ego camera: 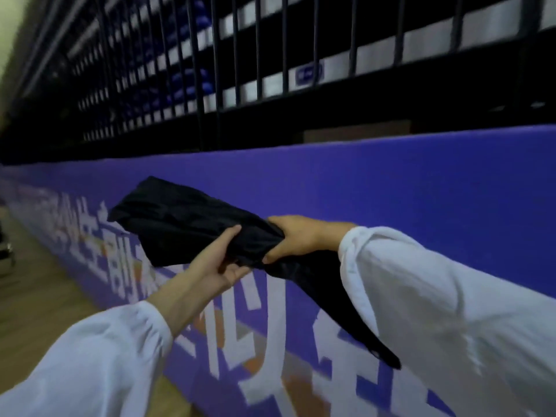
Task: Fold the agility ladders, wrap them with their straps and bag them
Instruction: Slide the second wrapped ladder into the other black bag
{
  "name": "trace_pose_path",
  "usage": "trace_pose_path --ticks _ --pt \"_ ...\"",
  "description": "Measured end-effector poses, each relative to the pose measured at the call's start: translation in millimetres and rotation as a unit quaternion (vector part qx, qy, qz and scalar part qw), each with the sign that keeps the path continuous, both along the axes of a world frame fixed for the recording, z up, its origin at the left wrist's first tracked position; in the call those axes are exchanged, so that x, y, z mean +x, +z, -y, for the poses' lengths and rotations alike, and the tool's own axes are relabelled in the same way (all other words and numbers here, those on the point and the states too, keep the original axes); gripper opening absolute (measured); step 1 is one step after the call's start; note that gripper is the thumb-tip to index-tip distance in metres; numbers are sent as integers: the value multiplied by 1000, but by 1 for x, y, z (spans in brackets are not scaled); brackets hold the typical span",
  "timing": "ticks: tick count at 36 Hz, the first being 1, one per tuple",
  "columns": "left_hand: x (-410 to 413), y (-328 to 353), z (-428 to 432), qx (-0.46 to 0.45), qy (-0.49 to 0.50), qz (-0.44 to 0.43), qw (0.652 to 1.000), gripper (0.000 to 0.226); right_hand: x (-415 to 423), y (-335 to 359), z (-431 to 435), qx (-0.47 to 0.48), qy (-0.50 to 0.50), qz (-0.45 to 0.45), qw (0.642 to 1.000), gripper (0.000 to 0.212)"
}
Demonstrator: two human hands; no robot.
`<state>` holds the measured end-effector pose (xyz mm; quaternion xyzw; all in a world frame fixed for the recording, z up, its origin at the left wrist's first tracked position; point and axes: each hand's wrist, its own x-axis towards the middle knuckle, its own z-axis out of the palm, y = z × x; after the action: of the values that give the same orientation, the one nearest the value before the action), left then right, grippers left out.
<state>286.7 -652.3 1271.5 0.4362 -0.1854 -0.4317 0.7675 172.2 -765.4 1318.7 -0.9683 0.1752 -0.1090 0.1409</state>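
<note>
White sleeves, two: left sleeve [90,365] at near left, right sleeve [451,311] at near right, both reaching toward mid-scene.

Left hand [219,260]: under the black bag [186,221], thumb laid over its top, pinching the fabric.

Right hand [294,236]: fingers curled tight round the bag's gathered neck, just right of the left hand.

Black bag: held in the air in front of the wall pad, bulky end up and to the left; a loose tail of fabric hangs down to the right beneath the right sleeve. Contents cannot be seen.

Blue wall pad [391,182]: runs from far left to near right. Large white lettering [255,326] with orange patches, too blurred to read.

Black railing [270,70]: upright bars above the pad's top edge; small blue label [309,74] on a pale strip, unreadable.

Wooden floor [39,296]: open strip along the pad's foot, far left.
</note>
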Motion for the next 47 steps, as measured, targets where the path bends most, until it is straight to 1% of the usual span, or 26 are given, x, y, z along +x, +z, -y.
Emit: trace_pose_path --ticks 4,6,9,11,15,18,21,24,26,28,30,32,33,36,38,40,41,44,46,47 --pt "17 56 36 -30 -4 36 999 20 14 68 31 -49 -12 4 999 37" --pt "28 80 54 -34 -12 71 997 21 22 98 49 -65 -18 3 998 34" --pt "48 108 86 -34 -25 122 992 26 34 135 77 -75 -29 1 997 40" --pt "61 124 110 -33 -49 150 987 31 37 153 97 -81 -40 2 996 39" --pt "88 159 171 -10 -113 244 963 43 44 186 145 -132 -90 21 987 38" --pt "104 183 222 1 -147 302 942 52 47 207 183 -172 -137 36 975 41" --pt "121 203 278 17 -158 382 910 58 53 222 225 -201 -174 40 963 47" --pt "131 217 325 44 -126 466 874 64 58 229 260 -241 -207 30 948 53" --pt "138 226 361 52 -78 520 849 63 64 232 291 -270 -242 23 932 56" --pt "146 229 393 48 -7 575 817 56 68 229 320 -297 -272 7 915 58" --pt "155 232 419 56 74 642 761 48 71 221 346 -317 -298 -4 900 58" --pt "161 231 440 67 119 690 711 42 73 211 370 -308 -315 -3 898 58" --pt "163 231 449 61 128 699 701 42 74 206 378 -282 -320 2 904 58" --pt "166 229 466 27 113 707 698 48 75 202 397 -182 -316 7 931 56" --pt "167 228 474 17 73 710 700 43 77 203 403 -147 -320 -7 936 52" --pt "166 225 479 19 47 716 696 32 78 202 411 -125 -347 -37 929 56" --pt "165 222 481 23 35 721 692 30 79 201 414 -119 -371 -63 919 63" --pt "162 216 483 39 5 731 681 34 83 201 419 -72 -433 -122 890 82" --pt "161 216 484 46 -6 734 677 37 87 203 415 -74 -464 -141 871 85" --pt "161 215 485 45 -14 729 683 37 89 203 413 -84 -472 -137 867 83"
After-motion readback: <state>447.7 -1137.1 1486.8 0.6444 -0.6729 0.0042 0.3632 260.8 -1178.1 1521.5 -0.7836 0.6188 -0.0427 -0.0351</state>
